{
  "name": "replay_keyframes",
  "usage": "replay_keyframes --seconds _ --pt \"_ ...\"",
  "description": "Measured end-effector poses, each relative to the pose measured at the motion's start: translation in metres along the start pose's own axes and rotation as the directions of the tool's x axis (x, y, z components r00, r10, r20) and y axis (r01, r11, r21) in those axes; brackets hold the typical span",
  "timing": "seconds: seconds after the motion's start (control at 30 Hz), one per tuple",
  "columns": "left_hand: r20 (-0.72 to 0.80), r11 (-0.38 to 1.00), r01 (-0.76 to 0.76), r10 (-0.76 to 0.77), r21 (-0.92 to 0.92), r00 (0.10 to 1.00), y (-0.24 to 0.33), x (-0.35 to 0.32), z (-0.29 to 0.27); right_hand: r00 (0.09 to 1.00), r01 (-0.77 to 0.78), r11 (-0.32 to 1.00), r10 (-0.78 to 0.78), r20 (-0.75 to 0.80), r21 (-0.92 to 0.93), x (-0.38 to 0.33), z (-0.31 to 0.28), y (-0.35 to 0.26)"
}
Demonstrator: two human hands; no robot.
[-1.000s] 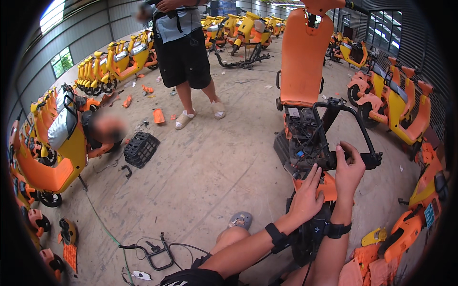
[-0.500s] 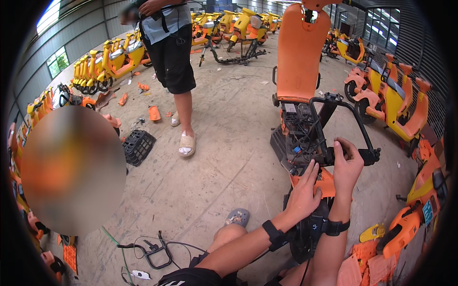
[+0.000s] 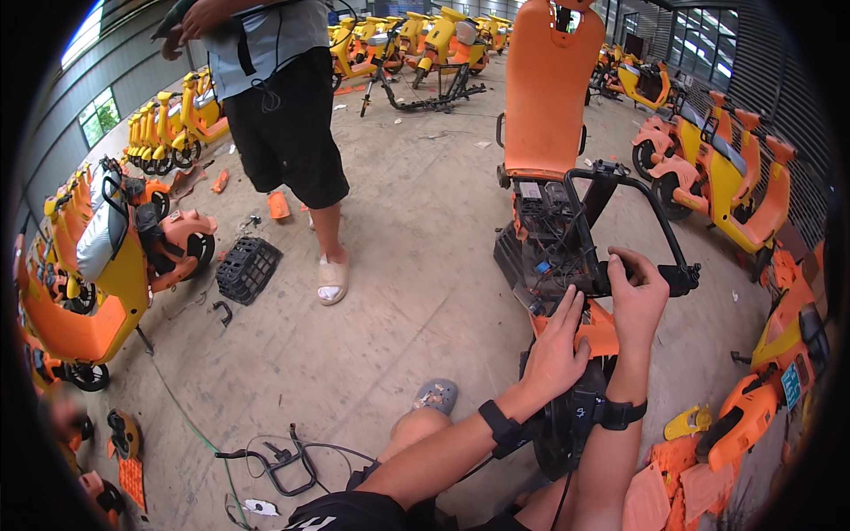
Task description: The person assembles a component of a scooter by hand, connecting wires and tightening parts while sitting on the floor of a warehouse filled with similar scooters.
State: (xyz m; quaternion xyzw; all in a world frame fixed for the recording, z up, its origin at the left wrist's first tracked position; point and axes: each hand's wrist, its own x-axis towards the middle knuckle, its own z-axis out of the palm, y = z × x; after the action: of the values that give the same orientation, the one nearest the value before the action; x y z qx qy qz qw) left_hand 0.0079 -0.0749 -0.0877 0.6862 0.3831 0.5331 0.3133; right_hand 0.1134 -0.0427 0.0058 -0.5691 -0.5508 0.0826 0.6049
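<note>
A partly stripped scooter stands before me, with a black tubular frame (image 3: 660, 208), an upright orange body panel (image 3: 542, 97) and exposed wiring (image 3: 551, 257) in its open middle. My left hand (image 3: 556, 354) lies with fingers stretched out over the orange rear fender (image 3: 600, 332), its fingertips at the frame's lower edge. My right hand (image 3: 639, 301) is curled, thumb and fingers drawn together beside the black frame's rear end. What sits between those fingers is hidden. Below both wrists is the black wheel (image 3: 562, 434).
A person in black shorts (image 3: 288, 133) stands ahead on the left, near a black crate (image 3: 250, 270). A loose black handlebar-like frame (image 3: 288, 465) with cables lies by my leg. Yellow-orange scooters (image 3: 726, 177) line both sides. Removed orange panels (image 3: 677, 487) lie at right.
The standing person has shifted left and nearer, arms now more in view. My view has moved slightly. Both hands keep nearly the same places on the scooter.
</note>
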Motion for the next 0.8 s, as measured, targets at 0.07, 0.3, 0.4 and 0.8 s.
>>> replay_keyframes --seconds 0.07,0.3,0.4,0.8 --pt "0.002 1.000 0.006 -0.006 -0.005 1.000 0.000 0.001 0.000 1.000 -0.004 1.000 0.004 0.024 0.008 -0.001 0.000 -0.004" --pt "0.015 1.000 0.021 -0.021 0.006 1.000 0.002 0.000 -0.001 0.998 0.061 0.996 -0.063 0.028 0.073 -0.001 0.003 0.008" --pt "0.019 1.000 0.028 -0.028 0.002 0.999 0.003 0.000 -0.002 0.996 0.061 0.997 -0.065 0.064 0.055 -0.002 0.001 0.005" --pt "-0.011 1.000 0.012 -0.012 -0.006 1.000 -0.003 -0.004 0.001 0.990 -0.039 0.999 0.035 0.135 0.022 -0.004 0.002 -0.011"
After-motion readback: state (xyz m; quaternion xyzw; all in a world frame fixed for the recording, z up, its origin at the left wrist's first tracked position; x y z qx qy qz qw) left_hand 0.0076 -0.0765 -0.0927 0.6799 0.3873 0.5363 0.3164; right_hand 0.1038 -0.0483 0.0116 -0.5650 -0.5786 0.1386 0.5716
